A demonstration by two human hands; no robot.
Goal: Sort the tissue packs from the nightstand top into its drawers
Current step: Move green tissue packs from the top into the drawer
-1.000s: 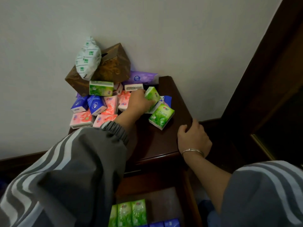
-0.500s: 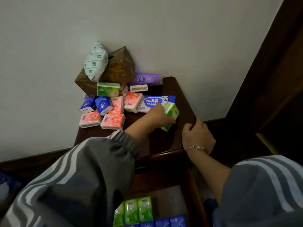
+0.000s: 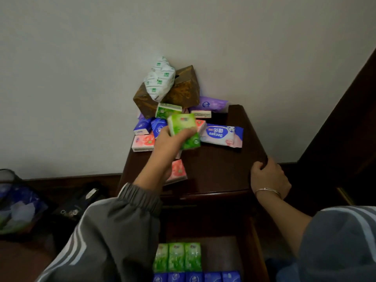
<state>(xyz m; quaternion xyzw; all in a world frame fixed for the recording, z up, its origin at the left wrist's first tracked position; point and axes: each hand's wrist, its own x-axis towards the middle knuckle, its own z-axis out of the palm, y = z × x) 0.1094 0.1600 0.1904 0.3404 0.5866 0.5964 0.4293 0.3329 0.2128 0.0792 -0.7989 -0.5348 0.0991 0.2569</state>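
My left hand point(image 3: 166, 140) grips two green tissue packs point(image 3: 183, 130), lifted above the dark wooden nightstand top point(image 3: 219, 165). Behind them lies a heap of small packs: green point(image 3: 167, 110), blue point(image 3: 142, 127), pink point(image 3: 142, 142), and another pink pack point(image 3: 178, 171) nearer the front. A blue-and-pink wipes pack point(image 3: 222, 135) lies flat to the right. My right hand point(image 3: 268, 178) grips the nightstand's right front corner. Below, the open drawer point(image 3: 221, 255) holds a row of green packs point(image 3: 177, 257) and a row of blue packs point(image 3: 195, 277).
A brown tissue box point(image 3: 183, 92) with a white-green soft pack point(image 3: 159, 78) on it leans on the wall at the back, and a purple pack point(image 3: 211, 103) lies beside it. A dark bag point(image 3: 79, 202) and a bin point(image 3: 14, 204) stand on the floor at left.
My left hand closed on a second green pack and lifted both up off the top. The wipes pack is now uncovered. My right hand stayed on the corner.
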